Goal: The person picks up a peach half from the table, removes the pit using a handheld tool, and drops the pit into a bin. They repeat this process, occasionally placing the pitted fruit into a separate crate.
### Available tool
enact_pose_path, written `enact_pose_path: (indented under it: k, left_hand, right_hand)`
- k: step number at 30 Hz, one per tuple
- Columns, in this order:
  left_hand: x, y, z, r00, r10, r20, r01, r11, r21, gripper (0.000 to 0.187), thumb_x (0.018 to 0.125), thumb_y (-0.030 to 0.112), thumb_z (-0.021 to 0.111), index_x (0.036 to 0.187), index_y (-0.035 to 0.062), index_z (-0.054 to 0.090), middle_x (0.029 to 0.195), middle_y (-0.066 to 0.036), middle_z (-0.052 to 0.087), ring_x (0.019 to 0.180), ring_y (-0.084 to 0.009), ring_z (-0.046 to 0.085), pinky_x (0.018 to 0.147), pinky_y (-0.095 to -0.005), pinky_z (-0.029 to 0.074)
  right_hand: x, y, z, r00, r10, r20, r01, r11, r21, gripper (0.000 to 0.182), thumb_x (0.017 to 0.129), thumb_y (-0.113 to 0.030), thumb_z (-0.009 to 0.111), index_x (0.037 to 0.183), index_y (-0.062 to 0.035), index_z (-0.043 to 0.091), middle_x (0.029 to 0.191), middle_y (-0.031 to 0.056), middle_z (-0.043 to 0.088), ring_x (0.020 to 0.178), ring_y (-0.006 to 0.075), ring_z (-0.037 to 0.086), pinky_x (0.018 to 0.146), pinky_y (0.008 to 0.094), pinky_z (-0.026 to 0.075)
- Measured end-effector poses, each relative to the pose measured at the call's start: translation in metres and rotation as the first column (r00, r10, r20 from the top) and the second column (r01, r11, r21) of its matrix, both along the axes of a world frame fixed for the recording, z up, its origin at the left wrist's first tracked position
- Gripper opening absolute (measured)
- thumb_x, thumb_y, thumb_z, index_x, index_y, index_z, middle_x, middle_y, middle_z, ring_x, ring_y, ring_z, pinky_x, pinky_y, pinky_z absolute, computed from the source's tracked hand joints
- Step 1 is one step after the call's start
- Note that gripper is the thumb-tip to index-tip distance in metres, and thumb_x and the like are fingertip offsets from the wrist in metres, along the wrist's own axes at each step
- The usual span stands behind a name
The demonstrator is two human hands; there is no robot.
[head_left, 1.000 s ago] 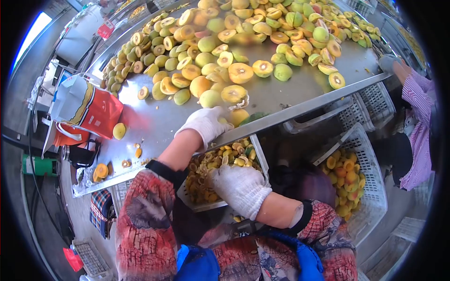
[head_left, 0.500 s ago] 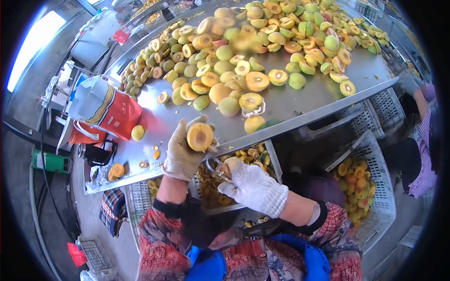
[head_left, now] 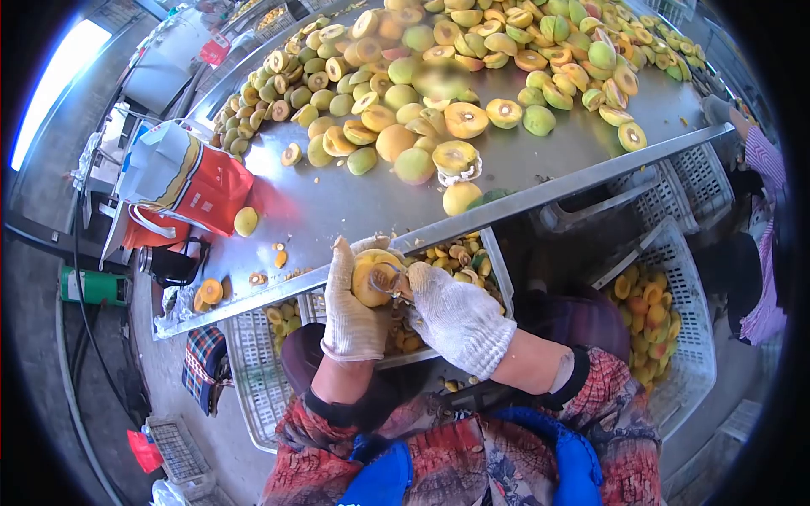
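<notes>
My left hand (head_left: 353, 316), in a knitted work glove, is wrapped around a halved yellow peach (head_left: 366, 277) with its cut face turned toward my right hand. My gloved right hand (head_left: 462, 320) grips a pitting tool (head_left: 396, 285) with a looped metal end, which meets the peach at its stone. Its handle is mostly hidden in my fingers. Both hands are in front of the metal table's edge, above a crate (head_left: 499, 278) with cut peach pieces in it.
Many halved peaches (head_left: 396, 143) are heaped on the metal table (head_left: 523, 173). A red bag (head_left: 211, 190) stands at its left. Another crate (head_left: 692, 337) of peaches is at my right. A person in a striped sleeve (head_left: 764, 156) works at the right edge.
My left hand has come down and closer with the peach half. The tool's loop, apart from the fruit before, is now at the peach's stone.
</notes>
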State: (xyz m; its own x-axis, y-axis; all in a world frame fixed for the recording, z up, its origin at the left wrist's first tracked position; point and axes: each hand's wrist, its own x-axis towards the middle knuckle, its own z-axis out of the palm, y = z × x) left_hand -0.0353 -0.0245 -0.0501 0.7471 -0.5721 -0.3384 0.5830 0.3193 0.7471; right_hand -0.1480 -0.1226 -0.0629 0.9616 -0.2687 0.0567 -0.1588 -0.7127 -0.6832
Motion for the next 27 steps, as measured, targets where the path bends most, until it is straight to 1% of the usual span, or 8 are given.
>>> enact_pose_path:
  k: [3, 6, 9, 12, 15, 24, 25, 27]
  left_hand:
    - [-0.003, 0.001, 0.0, 1.0, 0.01, 0.006, -0.01, 1.0, -0.027, 0.054, 0.093, 0.052, 0.048, 0.1, 0.0008, 0.061, 0.09, -0.016, 0.064, 0.086, -0.0266, 0.062, 0.08, -0.0388, 0.051]
    - [-0.007, 0.002, 0.003, 1.0, 0.02, 0.006, -0.02, 1.0, -0.011, 0.052, 0.093, 0.051, 0.047, 0.1, 0.0009, 0.061, 0.089, -0.015, 0.065, 0.085, -0.0265, 0.062, 0.079, -0.0381, 0.051]
    - [-0.008, 0.004, 0.001, 0.999, 0.013, 0.05, -0.013, 1.0, -0.006, 0.05, 0.094, 0.049, 0.047, 0.1, 0.0009, 0.061, 0.089, -0.015, 0.065, 0.085, -0.0257, 0.061, 0.079, -0.0374, 0.05]
    - [-0.011, 0.004, 0.0, 0.991, 0.015, 0.13, -0.017, 1.0, 0.015, 0.048, 0.095, 0.047, 0.046, 0.099, 0.0009, 0.06, 0.09, -0.014, 0.064, 0.085, -0.0244, 0.061, 0.08, -0.0363, 0.049]
    - [-0.013, 0.007, 0.001, 0.982, -0.001, 0.19, -0.009, 0.999, 0.052, 0.047, 0.096, 0.045, 0.045, 0.099, 0.0007, 0.06, 0.09, -0.014, 0.064, 0.085, -0.0229, 0.06, 0.081, -0.0351, 0.048]
    - [-0.016, 0.02, 0.005, 0.932, -0.079, 0.355, 0.003, 0.978, 0.21, 0.045, 0.096, 0.043, 0.046, 0.096, 0.0, 0.061, 0.087, -0.012, 0.063, 0.081, -0.0198, 0.06, 0.079, -0.0313, 0.047]
    - [-0.016, 0.022, 0.004, 0.93, -0.076, 0.359, -0.007, 0.975, 0.224, 0.046, 0.096, 0.043, 0.046, 0.096, -0.0001, 0.061, 0.086, -0.012, 0.063, 0.081, -0.019, 0.059, 0.078, -0.0307, 0.047]
    - [-0.014, 0.023, 0.006, 0.871, -0.159, 0.464, -0.006, 0.942, 0.334, 0.047, 0.096, 0.044, 0.045, 0.095, 0.0001, 0.062, 0.085, -0.01, 0.063, 0.08, -0.0172, 0.059, 0.078, -0.0296, 0.047]
  right_hand:
    - [-0.002, 0.002, 0.0, 0.994, -0.037, 0.105, 0.04, 0.999, -0.027, 0.027, 0.084, -0.016, 0.058, 0.106, -0.0028, 0.049, 0.087, 0.0198, 0.06, 0.071, 0.0359, 0.065, 0.057, 0.0448, 0.053]
    - [0.0, 0.005, -0.01, 0.984, -0.022, 0.176, 0.038, 0.995, -0.087, 0.026, 0.084, -0.015, 0.057, 0.106, -0.0027, 0.049, 0.087, 0.0191, 0.059, 0.069, 0.0355, 0.065, 0.056, 0.0439, 0.053]
    - [-0.001, 0.005, -0.006, 0.991, -0.033, 0.132, 0.041, 0.997, -0.062, 0.026, 0.085, -0.015, 0.057, 0.106, -0.0025, 0.049, 0.086, 0.019, 0.059, 0.069, 0.0346, 0.065, 0.055, 0.043, 0.053]
    - [-0.002, 0.007, -0.013, 0.984, 0.002, 0.176, 0.007, 0.999, -0.046, 0.025, 0.085, -0.015, 0.056, 0.106, -0.0023, 0.049, 0.086, 0.0193, 0.059, 0.068, 0.0352, 0.064, 0.056, 0.0434, 0.053]
    - [-0.002, 0.012, -0.019, 0.98, -0.027, 0.195, 0.029, 1.0, -0.004, 0.026, 0.085, -0.016, 0.057, 0.105, -0.0026, 0.05, 0.087, 0.0201, 0.059, 0.071, 0.0362, 0.064, 0.057, 0.0438, 0.053]
    - [-0.005, 0.019, -0.007, 0.998, 0.052, -0.044, -0.046, 0.991, 0.125, 0.024, 0.088, -0.021, 0.056, 0.105, -0.0053, 0.05, 0.089, 0.0214, 0.061, 0.08, 0.0393, 0.064, 0.064, 0.0474, 0.052]
    - [-0.005, 0.023, -0.014, 0.999, 0.049, -0.008, -0.047, 0.986, 0.159, 0.024, 0.089, -0.022, 0.056, 0.105, -0.0055, 0.05, 0.087, 0.0214, 0.061, 0.08, 0.0394, 0.063, 0.064, 0.0475, 0.052]
    - [-0.003, 0.03, -0.026, 0.997, 0.037, 0.063, -0.05, 0.973, 0.227, 0.023, 0.09, -0.024, 0.055, 0.105, -0.006, 0.05, 0.084, 0.0214, 0.062, 0.08, 0.0397, 0.063, 0.064, 0.0477, 0.051]
